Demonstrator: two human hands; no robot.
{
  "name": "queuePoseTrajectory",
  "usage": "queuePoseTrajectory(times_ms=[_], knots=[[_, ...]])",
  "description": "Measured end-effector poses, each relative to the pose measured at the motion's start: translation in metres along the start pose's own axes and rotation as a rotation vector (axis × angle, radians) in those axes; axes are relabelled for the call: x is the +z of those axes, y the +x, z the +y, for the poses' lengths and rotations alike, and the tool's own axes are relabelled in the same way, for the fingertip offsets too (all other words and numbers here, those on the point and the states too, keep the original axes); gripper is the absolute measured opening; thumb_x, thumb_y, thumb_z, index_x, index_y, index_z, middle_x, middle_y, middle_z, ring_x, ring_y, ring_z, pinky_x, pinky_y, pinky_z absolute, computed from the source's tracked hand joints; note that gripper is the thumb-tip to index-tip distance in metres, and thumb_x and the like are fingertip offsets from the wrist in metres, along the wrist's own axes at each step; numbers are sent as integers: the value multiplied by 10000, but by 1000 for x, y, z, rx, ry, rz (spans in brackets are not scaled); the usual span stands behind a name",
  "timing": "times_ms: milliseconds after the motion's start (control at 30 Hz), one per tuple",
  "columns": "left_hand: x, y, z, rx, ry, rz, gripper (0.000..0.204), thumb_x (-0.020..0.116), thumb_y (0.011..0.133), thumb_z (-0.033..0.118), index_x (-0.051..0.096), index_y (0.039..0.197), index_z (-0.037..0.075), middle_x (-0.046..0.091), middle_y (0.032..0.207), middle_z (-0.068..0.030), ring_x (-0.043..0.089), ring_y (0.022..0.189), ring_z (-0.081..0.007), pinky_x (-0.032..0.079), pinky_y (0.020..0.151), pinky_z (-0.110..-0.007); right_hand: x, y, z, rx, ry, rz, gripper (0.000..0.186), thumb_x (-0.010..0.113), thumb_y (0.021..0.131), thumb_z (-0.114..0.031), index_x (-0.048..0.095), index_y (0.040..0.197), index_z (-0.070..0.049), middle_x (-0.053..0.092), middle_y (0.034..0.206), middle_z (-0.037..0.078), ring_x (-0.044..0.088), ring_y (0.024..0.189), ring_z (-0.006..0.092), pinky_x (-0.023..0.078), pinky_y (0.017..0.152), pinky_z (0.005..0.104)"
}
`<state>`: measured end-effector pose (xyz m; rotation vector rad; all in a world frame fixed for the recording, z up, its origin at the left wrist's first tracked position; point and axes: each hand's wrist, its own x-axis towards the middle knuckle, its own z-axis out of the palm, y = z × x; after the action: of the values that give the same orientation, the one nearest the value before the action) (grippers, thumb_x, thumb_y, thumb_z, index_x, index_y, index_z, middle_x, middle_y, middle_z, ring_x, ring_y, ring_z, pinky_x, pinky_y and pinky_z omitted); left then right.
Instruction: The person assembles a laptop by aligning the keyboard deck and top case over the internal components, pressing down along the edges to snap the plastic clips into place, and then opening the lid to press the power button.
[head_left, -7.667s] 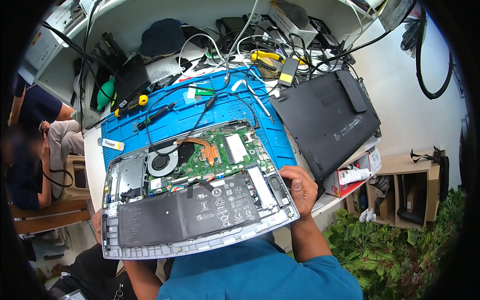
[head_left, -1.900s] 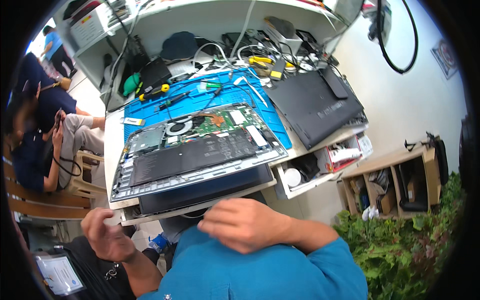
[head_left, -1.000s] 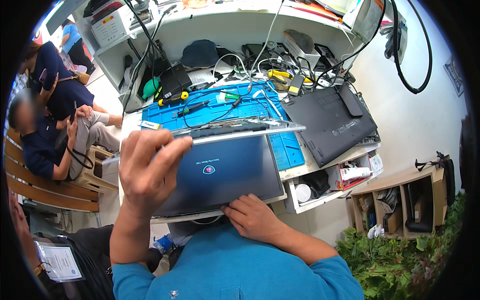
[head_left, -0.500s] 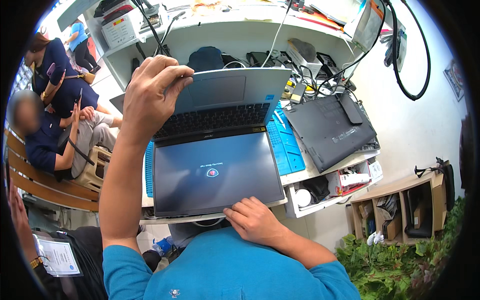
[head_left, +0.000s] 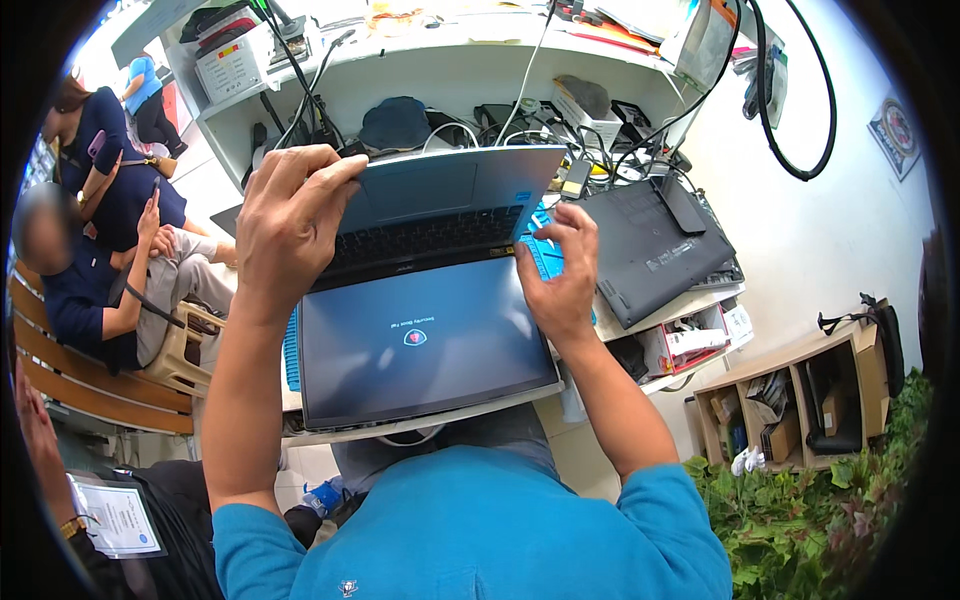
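My left hand (head_left: 285,220) pinches the upper edge of the silver laptop base (head_left: 430,185), held upright with its touchpad and black keyboard (head_left: 420,232) facing me. The laptop's screen (head_left: 420,370) lies flat at the bench's front, lit, with a red shield icon and a line of text. My right hand (head_left: 560,280) is raised at the right end of the hinge, thumb and curved fingers apart with nothing between them. Part of the blue mat (head_left: 545,262) shows behind it.
A black bottom cover (head_left: 640,260) rests at right above a cluttered drawer (head_left: 680,350). Cables, tools and boxes crowd the back shelf (head_left: 380,45). People (head_left: 120,200) sit at left; another person's hand (head_left: 40,440) shows lower left. A wooden cubby (head_left: 800,390) and foliage (head_left: 800,520) are at right.
The base, earlier lying with board and battery showing, is tipped upright, exposing keyboard and screen. In the last half second my right hand rose from the screen's front edge to the hinge.
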<state>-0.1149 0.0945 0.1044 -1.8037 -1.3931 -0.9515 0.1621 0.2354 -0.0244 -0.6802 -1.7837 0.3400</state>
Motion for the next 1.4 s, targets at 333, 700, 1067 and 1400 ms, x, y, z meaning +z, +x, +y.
queuePoseTrajectory(times_ms=[333,700,1067,1400], knots=[[-41,-40,3,-87,-39,202,337,868,882,21,802,1212,23,742,1144,-121,696,1000,-238,555,866,-356,35,-6,-3,110,146,23,377,893,845,-101,698,1147,12,558,1490,208,641,1307,371,501,1113,462],[-44,-145,-28,-614,-158,369,225,767,994,22,774,1217,-8,734,1175,-100,685,1039,-183,542,932,-317,52,2,-11,137,42,100,496,971,791,-197,662,1104,33,599,1424,199,624,1271,367,479,1114,452],[3,-191,-55,-1096,-425,-76,1072,1004,749,343,453,1613,28,614,1435,-189,622,1290,-329,519,1093,-494,77,3,-10,277,71,237,536,1017,761,-290,672,1035,15,597,1269,163,630,1161,328,486,1069,438],[20,-144,-29,-1053,-334,-211,876,1007,675,209,566,1415,50,705,1338,-139,683,1270,-314,545,1080,-428,83,2,-11,240,17,269,520,1008,776,-317,683,1024,4,586,1306,147,625,1195,330,518,1056,447]])
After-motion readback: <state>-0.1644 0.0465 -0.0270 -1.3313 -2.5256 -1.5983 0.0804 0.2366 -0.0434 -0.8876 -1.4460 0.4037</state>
